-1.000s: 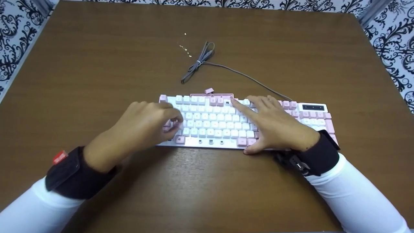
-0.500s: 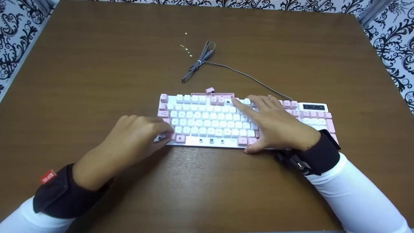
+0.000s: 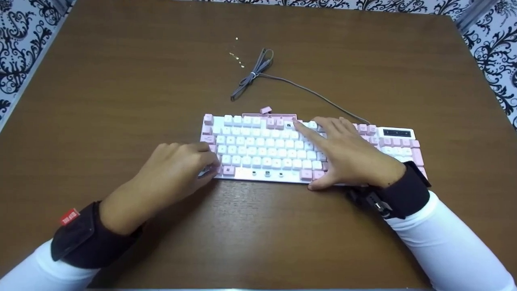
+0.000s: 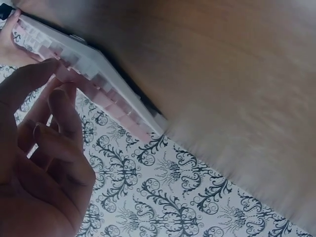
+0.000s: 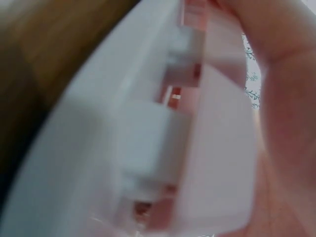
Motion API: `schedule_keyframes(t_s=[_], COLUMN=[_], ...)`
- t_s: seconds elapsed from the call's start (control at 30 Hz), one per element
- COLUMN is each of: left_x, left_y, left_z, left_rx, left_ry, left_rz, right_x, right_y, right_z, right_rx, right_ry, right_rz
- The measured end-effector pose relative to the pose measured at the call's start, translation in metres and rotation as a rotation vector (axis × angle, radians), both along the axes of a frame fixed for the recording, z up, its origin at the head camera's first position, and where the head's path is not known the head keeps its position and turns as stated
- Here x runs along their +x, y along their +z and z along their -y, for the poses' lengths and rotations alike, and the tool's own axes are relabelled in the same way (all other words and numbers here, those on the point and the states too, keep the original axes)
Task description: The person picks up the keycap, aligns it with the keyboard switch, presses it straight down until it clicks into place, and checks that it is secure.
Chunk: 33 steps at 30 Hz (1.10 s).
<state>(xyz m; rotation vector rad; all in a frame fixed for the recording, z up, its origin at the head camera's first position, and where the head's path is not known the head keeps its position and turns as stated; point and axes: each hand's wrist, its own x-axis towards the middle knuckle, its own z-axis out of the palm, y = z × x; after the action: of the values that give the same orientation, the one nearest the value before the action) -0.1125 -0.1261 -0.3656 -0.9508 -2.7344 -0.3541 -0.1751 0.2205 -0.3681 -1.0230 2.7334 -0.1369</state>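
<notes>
A white and pink keyboard lies on the brown table. My left hand is at its front left corner, with thumb and index finger pinching a pink keycap in the left wrist view. Across the right part of the keyboard spreads my right hand, holding it with the thumb at the front edge and fingers toward the back edge. Its index fingertip is beside an exposed switch in the top row. Bare switch stems show in the front row. A loose pink keycap sits at the back edge.
A grey cable runs back from the keyboard to a tied bundle. Several small pale bits lie left of the bundle. The wooden table ends at a black-and-white patterned surface.
My left hand has moved toward me and slightly left along the keyboard's left side, down to its front corner. My right hand keeps its place on the keyboard; the head view has shifted slightly.
</notes>
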Motion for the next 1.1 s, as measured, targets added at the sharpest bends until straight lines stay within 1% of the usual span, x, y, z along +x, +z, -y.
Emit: schedule_keyframes(t_s=[0.1,0.2,0.33,0.4,0.47,0.63,0.73,0.9,1.1], left_x=[0.001,0.0,-0.003,-0.005,-0.006,-0.004,-0.006,-0.009,-0.013], left_y=[0.003,0.006,0.012,0.015,0.016,0.015,0.015,0.014,0.014], left_z=[-0.004,-0.008,-0.011,-0.012,-0.013,-0.014,-0.015,-0.015,-0.01], left_rx=[-0.009,-0.018,-0.022,-0.025,-0.033,-0.045,-0.048,-0.062,-0.047], left_ry=[0.02,0.048,0.065,0.066,0.067,0.054,0.04,0.011,-0.032], left_rz=[0.046,0.119,0.21,0.241,0.253,0.238,0.236,0.256,0.285], right_x=[0.001,0.001,0.0,0.0,0.0,0.0,0.0,0.0,0.0], right_y=[0.001,0.0,0.001,0.002,0.002,0.002,0.002,0.001,0.001], right_z=[-0.001,0.0,-0.001,-0.001,-0.001,-0.001,-0.001,-0.001,0.0], right_rx=[-0.003,-0.005,-0.008,-0.006,-0.001,0.005,-0.001,0.001,0.002], right_ry=[-0.003,0.001,0.009,0.01,0.005,-0.005,-0.01,-0.015,-0.009], right_rz=[-0.001,0.004,-0.011,-0.018,-0.012,0.009,0.005,0.003,-0.001])
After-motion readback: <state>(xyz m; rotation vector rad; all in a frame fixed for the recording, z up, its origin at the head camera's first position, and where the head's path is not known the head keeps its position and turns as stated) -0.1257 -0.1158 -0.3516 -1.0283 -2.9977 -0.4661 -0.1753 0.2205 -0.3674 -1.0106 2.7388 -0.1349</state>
